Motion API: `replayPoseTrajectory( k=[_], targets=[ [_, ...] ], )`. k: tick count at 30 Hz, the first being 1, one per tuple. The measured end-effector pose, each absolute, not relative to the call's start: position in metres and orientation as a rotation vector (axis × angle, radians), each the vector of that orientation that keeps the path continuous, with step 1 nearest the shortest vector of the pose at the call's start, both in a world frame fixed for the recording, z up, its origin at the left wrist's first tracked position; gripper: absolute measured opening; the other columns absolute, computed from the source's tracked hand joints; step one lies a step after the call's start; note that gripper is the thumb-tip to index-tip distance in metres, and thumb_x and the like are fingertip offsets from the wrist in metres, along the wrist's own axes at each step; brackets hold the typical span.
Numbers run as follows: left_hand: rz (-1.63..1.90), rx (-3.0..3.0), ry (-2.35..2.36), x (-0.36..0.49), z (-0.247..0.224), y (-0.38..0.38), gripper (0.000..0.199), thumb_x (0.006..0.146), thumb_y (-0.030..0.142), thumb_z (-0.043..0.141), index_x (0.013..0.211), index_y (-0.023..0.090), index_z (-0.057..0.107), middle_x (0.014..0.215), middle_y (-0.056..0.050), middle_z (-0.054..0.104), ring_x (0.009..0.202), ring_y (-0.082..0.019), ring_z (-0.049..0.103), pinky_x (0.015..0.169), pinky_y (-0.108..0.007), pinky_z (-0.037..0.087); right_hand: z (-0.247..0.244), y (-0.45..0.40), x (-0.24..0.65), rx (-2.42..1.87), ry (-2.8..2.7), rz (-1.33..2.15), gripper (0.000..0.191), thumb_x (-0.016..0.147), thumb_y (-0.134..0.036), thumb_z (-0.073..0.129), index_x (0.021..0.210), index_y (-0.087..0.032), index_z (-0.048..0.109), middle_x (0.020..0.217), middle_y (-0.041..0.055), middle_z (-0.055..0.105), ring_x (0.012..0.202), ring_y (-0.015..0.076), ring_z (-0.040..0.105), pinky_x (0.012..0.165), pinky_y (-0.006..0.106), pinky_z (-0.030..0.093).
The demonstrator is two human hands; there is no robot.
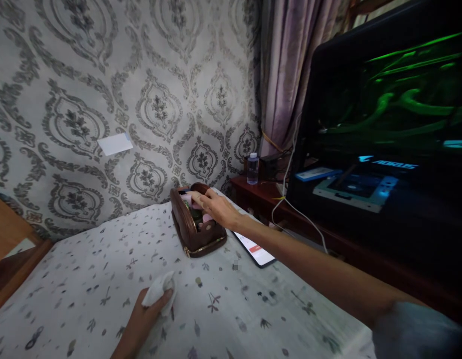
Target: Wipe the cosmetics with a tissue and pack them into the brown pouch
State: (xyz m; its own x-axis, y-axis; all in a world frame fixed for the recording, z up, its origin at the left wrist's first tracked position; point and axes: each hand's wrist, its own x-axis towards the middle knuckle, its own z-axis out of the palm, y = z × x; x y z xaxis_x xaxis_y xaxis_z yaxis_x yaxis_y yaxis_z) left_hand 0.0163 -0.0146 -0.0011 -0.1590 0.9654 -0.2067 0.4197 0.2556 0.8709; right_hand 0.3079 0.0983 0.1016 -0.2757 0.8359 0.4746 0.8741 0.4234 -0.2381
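Observation:
My left hand point(152, 306) is closed around a crumpled white tissue point(158, 293), above the patterned white cover. A brown leather-like pouch point(186, 227) with a gold zipper stands unzipped at the far side of the cover. My right hand point(214, 204) reaches into the top of this pouch, fingers bent down and close together at a pink item point(187, 199). What the fingertips grip is too small and partly hidden to name. Other small items, dark green and pink, lie inside the pouch.
A phone point(261, 254) with a lit screen lies under my right forearm. Beyond it, a clear bottle point(252, 169) stands on a reddish-brown table point(245, 192). A white cable point(305, 217) hangs before the large monitor point(365, 124). Patterned wallpaper point(156, 109) closes off the back.

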Motion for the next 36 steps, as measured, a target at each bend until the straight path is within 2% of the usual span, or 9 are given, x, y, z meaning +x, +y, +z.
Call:
replayPoseTrajectory(
  k=[6,11,14,17,20,25,28,33,36],
  targets=[
    [0.881,1.299,1.736,0.019,0.0,-0.018,0.065,0.056,0.07,0.075,0.09,0.015,0.069,0.095,-0.012,0.073,0.096,-0.035,0.065,0.081,-0.041,0.052,0.105,0.097,0.308,-1.472,-2.25,-0.184,0.044,0.095,-0.019,0.053,0.138,-0.024,0.048,0.104,0.0067,0.057,0.08,0.0189,0.062,0.073,0.028,0.045],
    [0.878,1.304,1.733,0.018,-0.002,-0.016,0.059,0.057,0.07,0.075,0.083,0.018,0.068,0.086,-0.008,0.072,0.09,-0.033,0.064,0.076,-0.038,0.053,0.098,0.099,0.313,-1.342,-2.301,-0.199,0.022,0.094,-0.014,0.051,0.113,-0.014,0.061,0.104,0.0125,0.061,0.098,0.0236,0.06,0.086,0.033,0.047],
    [0.846,1.323,1.717,0.017,-0.003,-0.014,0.055,0.054,0.069,0.077,0.075,0.019,0.067,0.078,-0.007,0.07,0.085,-0.032,0.064,0.072,-0.037,0.053,0.093,0.103,0.313,-1.292,-2.3,-0.205,0.018,0.092,-0.013,0.053,0.106,-0.012,0.063,0.105,0.0154,0.063,0.102,0.0263,0.058,0.092,0.037,0.046],
    [0.876,1.321,1.708,0.016,-0.003,-0.015,0.056,0.054,0.069,0.077,0.078,0.019,0.068,0.081,-0.007,0.07,0.086,-0.031,0.064,0.074,-0.038,0.053,0.09,0.104,0.314,-1.25,-2.299,-0.198,0.015,0.089,-0.011,0.053,0.098,-0.013,0.065,0.099,0.0135,0.065,0.1,0.0255,0.057,0.096,0.039,0.044],
    [0.892,1.331,1.701,0.017,-0.003,-0.016,0.06,0.055,0.071,0.075,0.082,0.018,0.069,0.087,-0.008,0.071,0.09,-0.032,0.065,0.077,-0.038,0.053,0.088,0.104,0.317,-1.211,-2.208,-0.174,0.017,0.09,-0.012,0.049,0.094,-0.016,0.066,0.098,0.0122,0.067,0.1,0.0253,0.057,0.097,0.041,0.044],
    [0.873,1.313,1.689,0.017,-0.005,-0.016,0.063,0.056,0.072,0.074,0.085,0.017,0.069,0.089,-0.009,0.072,0.093,-0.033,0.065,0.08,-0.038,0.053,0.089,0.112,0.327,-1.287,-1.696,0.064,0.028,0.091,-0.022,0.051,0.116,-0.018,0.062,0.122,0.0126,0.064,0.117,0.0273,0.055,0.106,0.044,0.04],
    [0.881,1.284,1.695,0.018,-0.005,-0.016,0.064,0.056,0.071,0.075,0.09,0.016,0.069,0.094,-0.011,0.072,0.095,-0.033,0.065,0.081,-0.039,0.053,0.085,0.127,0.332,-1.402,-1.495,0.276,0.04,0.092,-0.032,0.052,0.128,-0.015,0.056,0.13,0.0151,0.06,0.119,0.0267,0.056,0.105,0.042,0.043],
    [0.859,1.264,1.713,0.018,-0.003,-0.017,0.065,0.056,0.07,0.075,0.092,0.016,0.07,0.098,-0.012,0.072,0.097,-0.034,0.065,0.081,-0.04,0.052,0.077,0.15,0.324,-1.473,-1.411,0.475,0.057,0.087,-0.049,0.061,0.129,-0.011,0.054,0.123,0.0173,0.066,0.112,0.0271,0.063,0.094,0.04,0.051],
    [0.873,1.279,1.694,0.017,-0.004,-0.017,0.064,0.055,0.07,0.075,0.089,0.016,0.07,0.094,-0.011,0.072,0.096,-0.034,0.065,0.081,-0.04,0.052,0.078,0.157,0.315,-1.459,-1.419,0.562,0.053,0.081,-0.048,0.07,0.118,-0.011,0.061,0.114,0.0151,0.071,0.104,0.0268,0.067,0.09,0.039,0.054]
  ],
)
